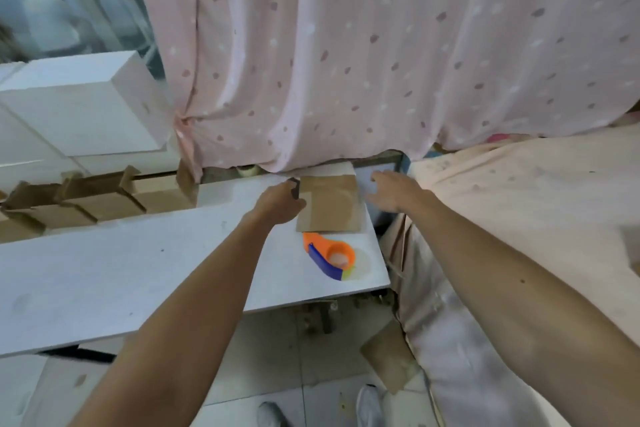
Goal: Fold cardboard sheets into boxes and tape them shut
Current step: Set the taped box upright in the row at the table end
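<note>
A flat brown cardboard sheet point(332, 206) lies at the far right end of the white table point(138, 263). My left hand point(278, 201) is at the sheet's left edge with curled fingers that pinch it. A small dark thing shows at the fingertips, and I cannot tell what it is. My right hand point(391, 191) hovers with spread fingers just past the sheet's right edge and holds nothing. An orange and blue tape dispenser point(330, 255) lies on the table just in front of the sheet.
Several folded brown boxes point(86, 199) line the table's far left side, with white foam blocks point(79, 104) behind them. A pink curtain point(346, 62) hangs at the back. A covered bed point(519, 218) borders the right. A cardboard piece point(388, 357) lies on the floor.
</note>
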